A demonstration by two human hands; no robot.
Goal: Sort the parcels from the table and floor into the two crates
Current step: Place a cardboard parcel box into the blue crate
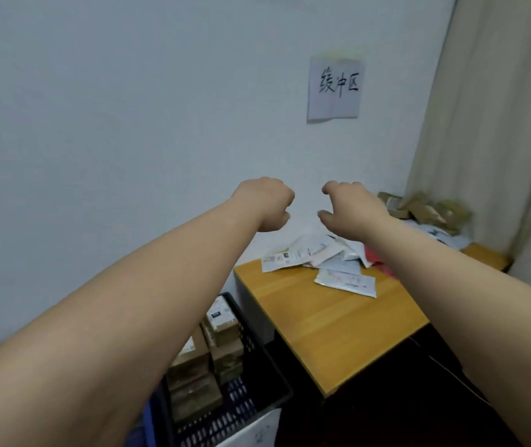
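Both my arms stretch forward, level with the wall above the table. My left hand [265, 204] is curled into a fist and holds nothing. My right hand [349, 209] has its fingers loosely bent and apart, also holding nothing. Below them a pile of white flat parcels [319, 256] lies on the wooden table [338, 321], with a red parcel [374, 257] partly hidden by my right forearm. Brown cardboard parcels [432, 208] are heaped at the table's far end. A black crate [267, 359] on the floor to the left of the table holds several brown boxes [222, 330].
A paper sign [335, 88] with handwritten characters hangs on the white wall. A beige curtain [499, 124] hangs at the right behind the table. A white sheet [254, 430] is fixed to the crate's near side. The floor under the table is dark.
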